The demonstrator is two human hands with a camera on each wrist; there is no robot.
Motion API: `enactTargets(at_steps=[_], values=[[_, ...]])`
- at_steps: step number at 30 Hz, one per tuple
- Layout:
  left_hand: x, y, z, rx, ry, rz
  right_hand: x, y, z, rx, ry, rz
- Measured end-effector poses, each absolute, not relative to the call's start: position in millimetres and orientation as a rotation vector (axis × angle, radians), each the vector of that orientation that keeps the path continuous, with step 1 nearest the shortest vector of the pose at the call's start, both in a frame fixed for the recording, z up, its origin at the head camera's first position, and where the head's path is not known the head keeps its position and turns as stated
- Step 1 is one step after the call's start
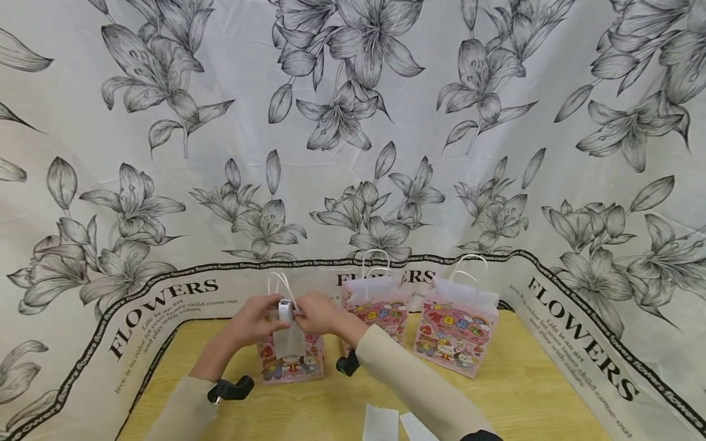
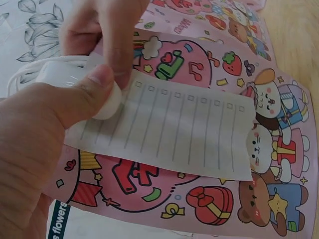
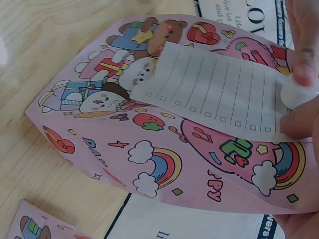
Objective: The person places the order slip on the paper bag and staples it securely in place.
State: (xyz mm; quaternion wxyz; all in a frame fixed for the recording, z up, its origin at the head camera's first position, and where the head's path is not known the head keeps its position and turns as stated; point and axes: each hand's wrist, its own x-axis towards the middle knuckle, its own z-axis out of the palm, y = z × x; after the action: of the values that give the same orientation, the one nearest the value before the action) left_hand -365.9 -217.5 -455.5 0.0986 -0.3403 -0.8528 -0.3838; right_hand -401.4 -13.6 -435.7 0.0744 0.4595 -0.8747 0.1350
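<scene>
A pink cartoon-printed paper bag (image 1: 292, 367) stands upright on the table at the left. Against its front hangs a lined paper slip (image 2: 184, 124) with small checkboxes, covering part of the print. My left hand (image 1: 256, 321) grips a small white stapler (image 1: 284, 309) at the bag's top edge; its thumb (image 2: 94, 87) presses on the stapler's rounded white body. Beside it, my right hand (image 1: 320, 315) pinches the slip's upper corner and the bag's rim, thumb in front and fingers behind. The stapler's jaws are hidden by the hands.
Two similar bags stand to the right, a middle one (image 1: 380, 312) partly behind my right forearm and another right bag (image 1: 458, 327). More white slips (image 1: 380, 422) lie at the table's front edge. A flower-printed curtain (image 1: 353, 184) surrounds the wooden table (image 1: 529, 380).
</scene>
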Motion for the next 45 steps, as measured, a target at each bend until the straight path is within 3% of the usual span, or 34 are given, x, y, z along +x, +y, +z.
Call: enactTargets(at_steps=[24, 45], values=[[-367, -219, -473, -1.051, -2.39, -0.996, -392, -16, -456, 1.298, -2.572, 0.411], [-353, -226, -452, -0.815, -2.588, -0.961, -395, -22, -434, 1.427, -2.7, 0.436]])
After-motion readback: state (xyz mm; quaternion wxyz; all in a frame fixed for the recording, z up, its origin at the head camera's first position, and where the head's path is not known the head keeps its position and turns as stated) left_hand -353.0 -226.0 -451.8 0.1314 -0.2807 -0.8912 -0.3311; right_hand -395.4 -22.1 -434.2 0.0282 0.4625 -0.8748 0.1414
